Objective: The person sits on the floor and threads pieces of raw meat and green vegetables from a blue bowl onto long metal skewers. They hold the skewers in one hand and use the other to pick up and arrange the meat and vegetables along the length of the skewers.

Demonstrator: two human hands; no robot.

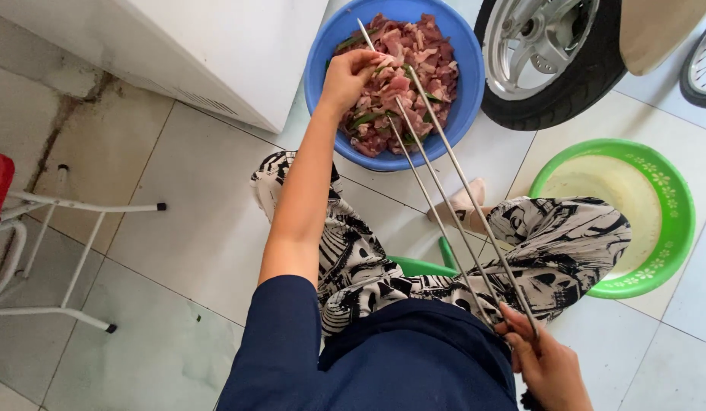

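My left hand (347,76) reaches forward into a blue basin (469,84) full of chopped raw meat (414,57) mixed with green bits, and its fingers pinch pieces at the pile's left side. Close to my body at the lower right, my right hand (547,364) grips the near ends of three long metal skewers (444,183). The skewers fan out away from me, their tips above the meat. My knees in black-and-white patterned trousers sit below the skewers.
A green basin (677,228) with a pale inside stands on the tiled floor at right. A scooter wheel (555,57) is behind the two basins. A white appliance (216,46) fills the top left. A red stool with white legs (63,251) stands at left.
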